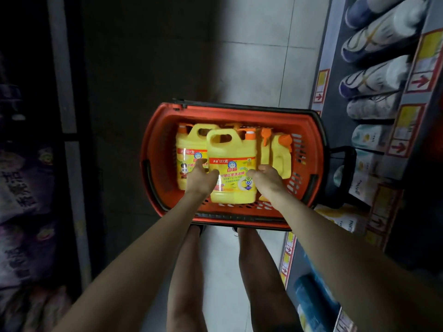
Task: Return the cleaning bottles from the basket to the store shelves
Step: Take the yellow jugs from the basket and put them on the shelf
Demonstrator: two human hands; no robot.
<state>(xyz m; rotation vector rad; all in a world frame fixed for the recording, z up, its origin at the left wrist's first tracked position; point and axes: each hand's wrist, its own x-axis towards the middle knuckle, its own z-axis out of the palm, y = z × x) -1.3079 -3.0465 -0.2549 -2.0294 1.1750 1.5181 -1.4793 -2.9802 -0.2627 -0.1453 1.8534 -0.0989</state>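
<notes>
Nearly all of the task is left: the orange basket (153, 149) holds at least 4 yellow bottles. The left hand (200, 176) and right hand (266, 177) clasp the front jug (231, 149) between curled fingers, inside the basket. A second jug (189, 144) lies just beyond the left fingers and smaller bottles (280, 154) just beyond the right. The shelves (407, 97) stand farther right.

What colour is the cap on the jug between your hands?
Orange; the cap tops a yellow jug, head view.
</notes>
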